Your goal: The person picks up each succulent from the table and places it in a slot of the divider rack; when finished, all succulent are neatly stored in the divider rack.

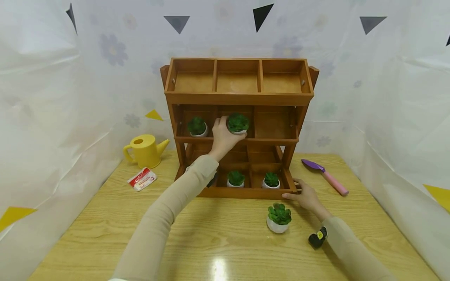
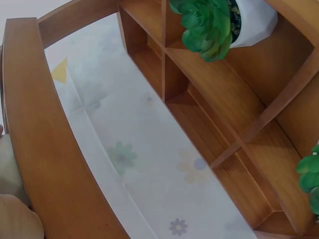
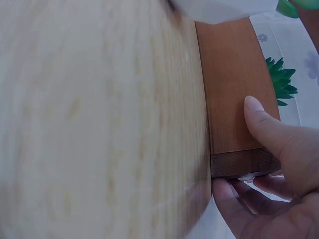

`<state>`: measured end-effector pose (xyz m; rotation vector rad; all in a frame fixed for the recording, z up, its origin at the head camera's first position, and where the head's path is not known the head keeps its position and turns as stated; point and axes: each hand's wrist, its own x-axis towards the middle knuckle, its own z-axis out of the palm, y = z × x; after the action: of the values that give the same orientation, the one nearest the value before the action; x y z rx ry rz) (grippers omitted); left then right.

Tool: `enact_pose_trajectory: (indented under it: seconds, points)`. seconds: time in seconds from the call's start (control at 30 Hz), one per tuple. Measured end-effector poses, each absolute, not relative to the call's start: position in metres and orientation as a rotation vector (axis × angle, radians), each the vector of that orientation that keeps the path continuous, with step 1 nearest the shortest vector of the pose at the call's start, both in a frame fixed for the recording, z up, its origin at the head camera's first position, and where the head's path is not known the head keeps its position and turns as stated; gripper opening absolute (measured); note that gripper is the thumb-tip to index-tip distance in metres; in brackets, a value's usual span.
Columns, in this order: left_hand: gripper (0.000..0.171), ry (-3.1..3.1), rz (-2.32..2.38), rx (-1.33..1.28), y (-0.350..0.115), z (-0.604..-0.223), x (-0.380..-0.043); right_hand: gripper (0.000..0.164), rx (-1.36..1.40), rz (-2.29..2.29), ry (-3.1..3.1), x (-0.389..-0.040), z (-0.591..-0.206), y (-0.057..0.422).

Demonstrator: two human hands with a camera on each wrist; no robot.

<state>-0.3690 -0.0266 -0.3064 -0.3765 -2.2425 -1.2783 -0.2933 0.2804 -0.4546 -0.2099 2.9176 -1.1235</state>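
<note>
My left hand point(image 1: 225, 134) grips a small potted succulent point(image 1: 238, 122) at the middle compartment of a wooden shelf's point(image 1: 239, 99) middle tier. In the left compartment beside it stands another succulent point(image 1: 197, 127). Only part of the left hand point(image 2: 17, 214) shows at the left wrist view's edge. My right hand point(image 1: 306, 197) holds the shelf's lower right front corner. In the right wrist view, the thumb of that hand point(image 3: 294, 164) presses the front board point(image 3: 239, 94) while its fingers curl round the end. A succulent in a white pot point(image 1: 277, 225) stands on the table before the shelf.
Two succulents sit in the bottom tier, one in the middle point(image 1: 235, 178) and one at right point(image 1: 271, 180). To the shelf's left are a yellow watering can point(image 1: 145, 152) and a red-and-white packet point(image 1: 142, 179). At right lies a purple trowel with a pink handle point(image 1: 335, 183).
</note>
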Motion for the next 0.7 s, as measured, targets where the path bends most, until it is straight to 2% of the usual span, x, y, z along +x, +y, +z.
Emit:
enact_pose_trajectory:
  seconds: [0.7]
  points:
    - [0.067,-2.427,-1.184,-0.303,-0.0247,-0.2958,-0.3685,0.088,-0.208,-1.128,2.917,-0.293,-0.4548,0.2803]
